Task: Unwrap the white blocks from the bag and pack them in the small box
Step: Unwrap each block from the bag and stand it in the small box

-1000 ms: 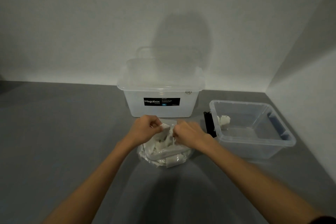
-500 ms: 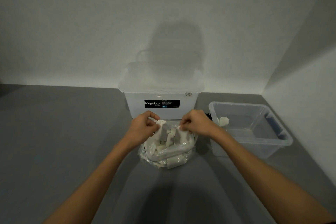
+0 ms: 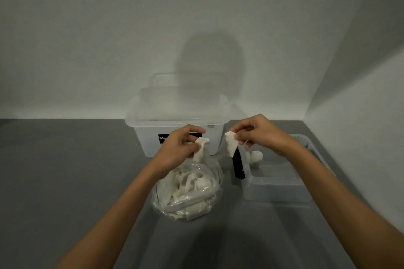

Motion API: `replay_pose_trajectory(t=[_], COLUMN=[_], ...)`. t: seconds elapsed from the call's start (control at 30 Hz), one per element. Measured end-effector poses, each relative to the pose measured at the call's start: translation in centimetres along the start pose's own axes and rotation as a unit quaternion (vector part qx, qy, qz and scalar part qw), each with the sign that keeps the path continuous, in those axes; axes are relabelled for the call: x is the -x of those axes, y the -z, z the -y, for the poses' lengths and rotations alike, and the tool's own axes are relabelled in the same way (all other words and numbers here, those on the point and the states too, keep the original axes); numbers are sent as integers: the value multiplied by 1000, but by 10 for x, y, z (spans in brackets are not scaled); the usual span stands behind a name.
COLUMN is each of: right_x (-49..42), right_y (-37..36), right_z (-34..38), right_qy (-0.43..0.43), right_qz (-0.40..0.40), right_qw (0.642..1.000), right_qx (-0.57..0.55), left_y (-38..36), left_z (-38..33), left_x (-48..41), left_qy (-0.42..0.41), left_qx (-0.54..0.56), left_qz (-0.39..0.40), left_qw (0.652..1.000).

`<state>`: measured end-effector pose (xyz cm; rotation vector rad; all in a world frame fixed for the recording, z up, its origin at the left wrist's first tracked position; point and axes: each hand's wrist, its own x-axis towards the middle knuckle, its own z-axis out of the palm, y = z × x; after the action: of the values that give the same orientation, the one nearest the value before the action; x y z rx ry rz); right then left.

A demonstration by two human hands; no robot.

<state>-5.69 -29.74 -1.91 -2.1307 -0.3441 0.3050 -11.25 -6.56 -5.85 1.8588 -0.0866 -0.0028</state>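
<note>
Your left hand [image 3: 177, 150] pinches one white piece [image 3: 201, 150] above the clear bag [image 3: 188, 190] of white blocks on the grey table [image 3: 65, 181]; your right hand [image 3: 260, 135] pinches another white piece [image 3: 230, 145], apart from the first. Just right of the bag sits the small clear box [image 3: 277, 183], one white block [image 3: 256, 157] inside, a black item [image 3: 237, 166] against its left wall. The larger lidded Megabox tub [image 3: 177, 120] stands behind your hands, its label partly hidden by your left hand.

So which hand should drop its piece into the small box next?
Probably the right hand. It holds a white piece beside the small box, at its near-left corner. The left hand holds its piece above the bag, farther from the box.
</note>
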Motion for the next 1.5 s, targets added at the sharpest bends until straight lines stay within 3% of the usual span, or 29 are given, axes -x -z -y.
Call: replay_pose_trajectory(t=[0.23, 0.4, 0.6, 0.83, 1.5], right_x=[5, -5, -31, -54, -56], right_y=[75, 104, 90, 67, 54], right_z=[-26, -66, -128, -163, -187], right_qy=[-17, -57, -106, -128, -120], right_qz=[-51, -68, -12, 46, -4], right_qw=[999, 992, 976, 969, 969], right_qx=[3, 93, 190, 207, 214], left_y=[-50, -85, -114, -121, -122], left_z=[-24, -27, -29, -27, -6], left_x=[-38, -62, -78, -83, -86], left_qy=[-19, -9, 11, 13, 14], left_qx=[3, -5, -21, -38, -34], left_qz=[3, 15, 19, 14, 28], left_qw=[1000, 1000, 1000, 999, 999])
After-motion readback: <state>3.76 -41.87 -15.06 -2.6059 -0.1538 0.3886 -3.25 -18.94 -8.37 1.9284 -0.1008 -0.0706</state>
